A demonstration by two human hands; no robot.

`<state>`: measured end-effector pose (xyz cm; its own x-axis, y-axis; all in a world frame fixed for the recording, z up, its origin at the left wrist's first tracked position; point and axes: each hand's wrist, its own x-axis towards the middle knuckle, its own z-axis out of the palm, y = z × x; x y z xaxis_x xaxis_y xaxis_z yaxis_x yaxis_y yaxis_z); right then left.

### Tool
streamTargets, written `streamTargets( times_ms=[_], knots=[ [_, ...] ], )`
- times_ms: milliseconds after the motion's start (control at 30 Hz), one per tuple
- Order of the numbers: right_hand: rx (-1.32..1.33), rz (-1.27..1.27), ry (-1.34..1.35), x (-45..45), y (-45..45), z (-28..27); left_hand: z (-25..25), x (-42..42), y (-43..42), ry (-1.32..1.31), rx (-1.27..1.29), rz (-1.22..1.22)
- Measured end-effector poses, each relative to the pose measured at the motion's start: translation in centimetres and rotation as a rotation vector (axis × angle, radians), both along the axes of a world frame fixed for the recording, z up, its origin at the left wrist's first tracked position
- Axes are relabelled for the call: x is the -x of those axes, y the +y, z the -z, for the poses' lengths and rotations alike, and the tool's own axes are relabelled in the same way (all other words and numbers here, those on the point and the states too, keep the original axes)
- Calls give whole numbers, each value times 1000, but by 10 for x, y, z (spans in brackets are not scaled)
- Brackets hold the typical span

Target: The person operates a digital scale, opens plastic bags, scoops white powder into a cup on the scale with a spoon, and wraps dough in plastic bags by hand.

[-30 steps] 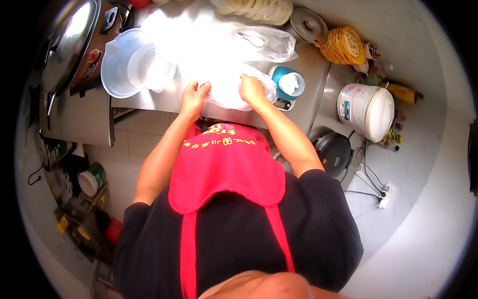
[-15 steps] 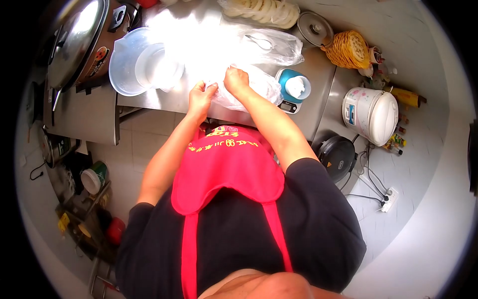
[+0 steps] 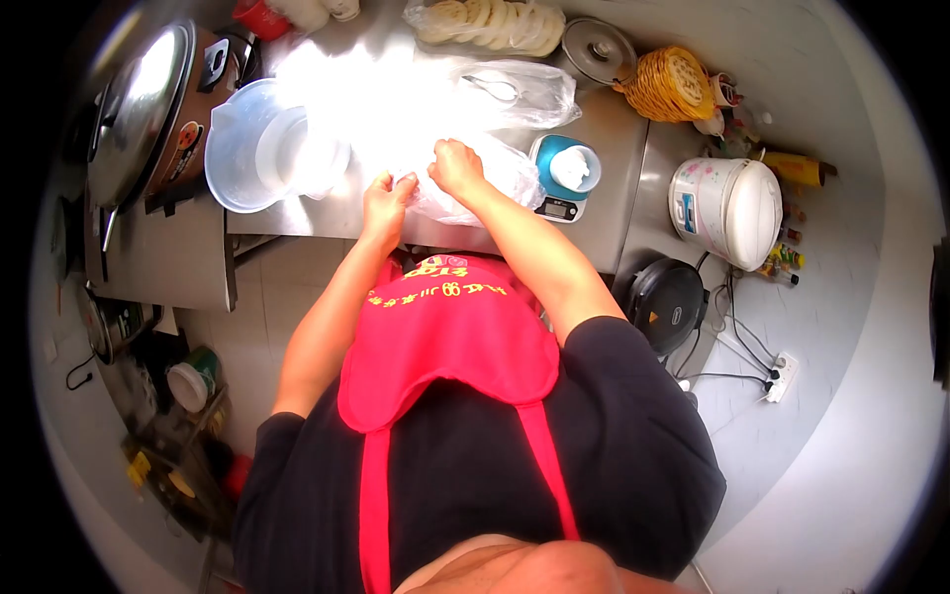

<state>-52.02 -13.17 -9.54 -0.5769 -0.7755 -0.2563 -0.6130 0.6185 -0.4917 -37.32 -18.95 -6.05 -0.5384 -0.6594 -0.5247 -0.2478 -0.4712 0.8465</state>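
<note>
A clear plastic bag [image 3: 507, 180] with whitish contents lies on the steel counter [image 3: 584, 223] near its front edge. My left hand [image 3: 384, 208] is closed in a pinch at the bag's left side, thumb against the fingers. Just right of it, my right hand [image 3: 455, 166] is curled into a fist on the upper part of the bag. Strong glare washes out the plastic between the two hands. Right of the bag stands a blue-topped digital scale [image 3: 559, 208], carrying a small cup [image 3: 574, 168] with white stuff in it.
Left of my hands is a translucent measuring jug [image 3: 233, 148] with a white bowl [image 3: 287, 153] in or against it. Behind are a bag with a spoon [image 3: 529, 94] and bagged flat rounds [image 3: 485, 25]. A rice cooker [image 3: 717, 208] and a brown-sided pan [image 3: 148, 109] flank the counter.
The whole view has shifted slightly, so counter items appear a little further left. Both hands stay at the bag, with little visible change in their grip.
</note>
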Motion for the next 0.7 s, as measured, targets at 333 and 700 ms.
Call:
streamTargets(
  times_ms=[333,700],
  knots=[
    [559,487,-119,37,122,-94,8,-11,-8,-3,25,-10],
    [366,905,-4,107,189,-43,-2,-8,-6,24,9,-4]
  ],
)
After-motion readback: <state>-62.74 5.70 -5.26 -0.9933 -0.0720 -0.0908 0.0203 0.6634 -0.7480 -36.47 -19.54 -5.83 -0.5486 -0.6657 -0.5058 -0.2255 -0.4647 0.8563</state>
